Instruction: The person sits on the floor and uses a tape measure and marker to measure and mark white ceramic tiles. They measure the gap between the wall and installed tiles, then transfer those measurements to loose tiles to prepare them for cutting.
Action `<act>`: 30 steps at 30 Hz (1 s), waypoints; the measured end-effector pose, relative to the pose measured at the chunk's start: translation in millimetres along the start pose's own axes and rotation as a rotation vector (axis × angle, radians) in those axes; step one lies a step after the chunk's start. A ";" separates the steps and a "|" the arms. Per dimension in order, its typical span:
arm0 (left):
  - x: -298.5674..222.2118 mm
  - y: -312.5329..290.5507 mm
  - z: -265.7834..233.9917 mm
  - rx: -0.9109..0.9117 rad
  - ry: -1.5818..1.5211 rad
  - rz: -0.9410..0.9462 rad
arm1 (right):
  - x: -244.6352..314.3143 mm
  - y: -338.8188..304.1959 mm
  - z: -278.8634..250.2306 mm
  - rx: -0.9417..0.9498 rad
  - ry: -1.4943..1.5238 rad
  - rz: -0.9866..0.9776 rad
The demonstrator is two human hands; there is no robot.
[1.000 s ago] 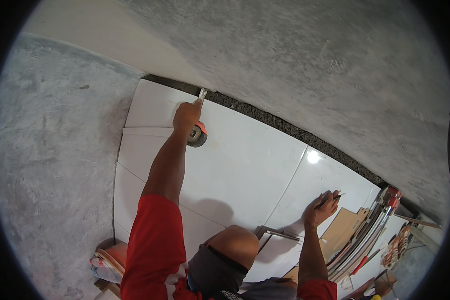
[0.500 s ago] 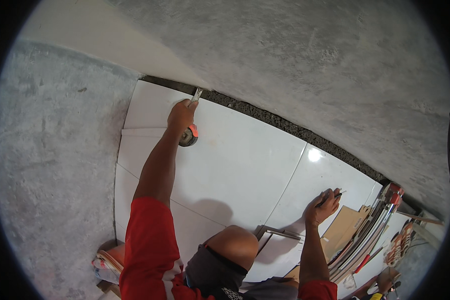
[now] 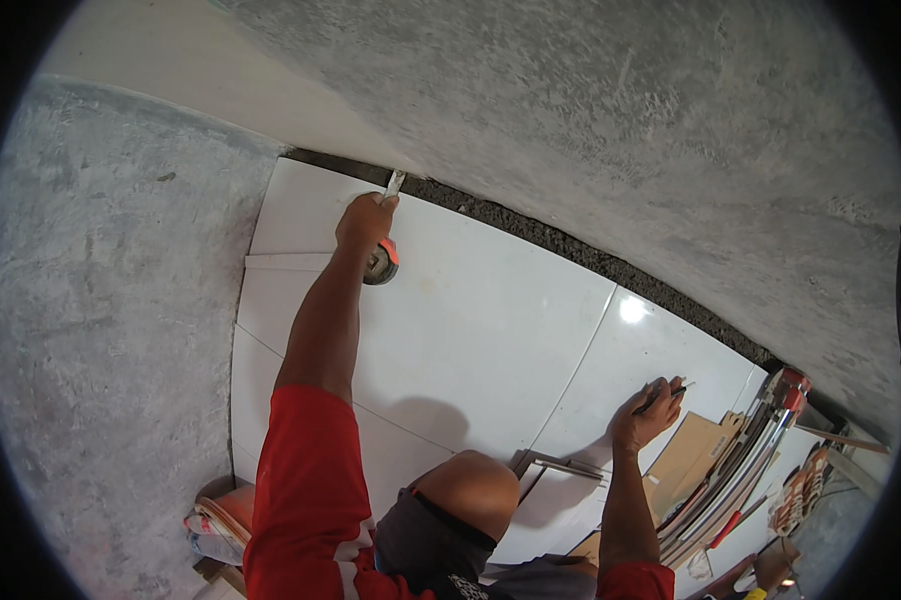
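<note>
My left hand (image 3: 365, 221) is closed on a tape measure (image 3: 382, 262) with a dark, orange-edged case. From the hand, its short pale blade (image 3: 395, 183) reaches over the tile edge and across the dark gap (image 3: 570, 250) to the wall. Beneath lies a large glossy white floor tile (image 3: 470, 310). My right hand (image 3: 646, 415), resting low over the neighbouring tile (image 3: 660, 345), is curled round a thin dark pen (image 3: 681, 389); its light tip points away from me.
A grey wall (image 3: 620, 120) runs along the far side, another (image 3: 120, 280) at left. At right lie a cardboard piece (image 3: 685, 455), stacked long strips (image 3: 735, 480) and orange-brown sandals (image 3: 798, 490). Loose tile pieces (image 3: 560, 490) sit beside my knee. A bag (image 3: 215, 525) stands lower left.
My left hand and the tape measure have shifted very slightly away from me toward the far wall. The right hand with the pen has hardly moved.
</note>
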State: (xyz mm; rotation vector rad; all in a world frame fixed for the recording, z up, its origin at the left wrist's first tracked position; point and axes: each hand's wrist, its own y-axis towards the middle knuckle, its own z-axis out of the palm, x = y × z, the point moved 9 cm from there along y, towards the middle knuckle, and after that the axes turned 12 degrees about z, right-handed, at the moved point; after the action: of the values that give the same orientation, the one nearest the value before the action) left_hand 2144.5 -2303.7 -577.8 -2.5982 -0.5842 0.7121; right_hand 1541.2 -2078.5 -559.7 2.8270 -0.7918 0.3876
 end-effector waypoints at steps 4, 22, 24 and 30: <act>4.1 1.7 -7.6 -0.160 0.080 0.131 | 3.1 -0.6 -0.2 -0.006 0.010 -0.013; -20.5 -13.8 -11.5 -0.119 0.190 0.063 | 0.1 -0.5 0.7 -0.008 -0.022 0.003; -22.6 -14.3 -12.5 -0.137 0.210 0.074 | -0.6 -0.5 0.6 -0.008 -0.019 0.003; -23.3 -9.4 -12.1 -0.113 0.228 0.132 | -0.9 -1.2 0.8 -0.023 -0.006 -0.014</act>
State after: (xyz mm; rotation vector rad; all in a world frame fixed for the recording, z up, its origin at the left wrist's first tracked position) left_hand 2130.2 -2310.0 -554.8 -2.7930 -0.3967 0.4225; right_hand 1541.3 -2077.3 -560.8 2.8122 -0.7727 0.3666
